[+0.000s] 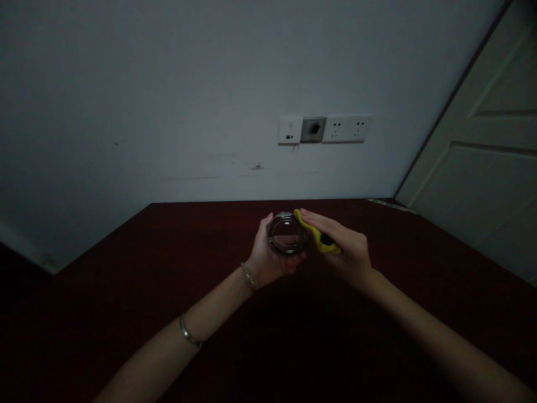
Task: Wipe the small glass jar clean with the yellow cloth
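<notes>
A clear round glass container [287, 237], perhaps a jar or cup, is held up above the dark red table [188, 240] with its round end towards me. My left hand [268, 254] wraps around it from the left and below. Against its right side rests a folded yellow cloth [319, 238], gripped in my right hand [346, 246]. A small dark patch shows on the cloth near the palm. The fingertips of my right hand lie along the cloth's upper edge. Dim light hides fine detail of the glass.
Behind the table rises a pale wall with a row of sockets and switch plates [325, 130]. To the right stands a white panelled door [482, 145]. A thin strip [392, 205] lies at the table's far right edge.
</notes>
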### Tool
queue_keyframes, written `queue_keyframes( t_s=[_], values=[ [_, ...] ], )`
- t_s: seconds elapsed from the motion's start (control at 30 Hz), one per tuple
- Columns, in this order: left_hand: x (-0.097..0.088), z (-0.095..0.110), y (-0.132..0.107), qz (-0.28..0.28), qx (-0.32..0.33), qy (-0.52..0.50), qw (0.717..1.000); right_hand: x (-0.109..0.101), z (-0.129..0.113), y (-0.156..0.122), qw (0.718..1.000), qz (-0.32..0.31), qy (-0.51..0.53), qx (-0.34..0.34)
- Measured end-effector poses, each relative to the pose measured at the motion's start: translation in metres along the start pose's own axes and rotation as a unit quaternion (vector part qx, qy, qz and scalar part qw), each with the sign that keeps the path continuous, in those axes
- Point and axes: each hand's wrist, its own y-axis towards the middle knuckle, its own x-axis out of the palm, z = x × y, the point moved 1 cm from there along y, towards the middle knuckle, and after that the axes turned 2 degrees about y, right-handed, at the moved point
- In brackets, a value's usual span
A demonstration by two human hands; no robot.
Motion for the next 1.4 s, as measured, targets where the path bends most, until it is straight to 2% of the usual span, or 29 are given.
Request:
queue_keyframes(
  t_s=[0.23,0.43,0.63,0.87,1.0,1.13,1.4],
  values=[
    [-0.005,0.003,0.002,-0.024,0.031,-0.02,0.999,0.0,0.002,-0.004,1.0,0.001,-0.012,-0.015],
    [-0.006,0.003,0.0,-0.018,0.052,-0.039,0.998,0.002,0.001,-0.007,1.0,0.011,-0.006,-0.023],
    [-0.004,0.004,-0.004,-0.019,0.083,-0.059,0.995,0.004,0.002,-0.012,0.997,-0.014,-0.036,-0.062],
    [-0.007,0.005,-0.004,-0.03,0.088,-0.084,0.992,0.007,0.004,-0.021,0.99,-0.057,-0.06,-0.114],
    [-0.005,0.006,-0.004,-0.044,0.083,-0.068,0.993,0.01,0.006,-0.024,0.988,-0.054,-0.065,-0.133],
    [-0.002,0.006,-0.005,-0.043,0.085,-0.051,0.994,0.01,0.01,-0.025,0.983,-0.059,-0.078,-0.153],
    [-0.003,0.003,-0.002,-0.02,0.074,-0.051,0.996,0.009,0.002,-0.019,0.965,-0.112,-0.123,-0.203]
  ],
)
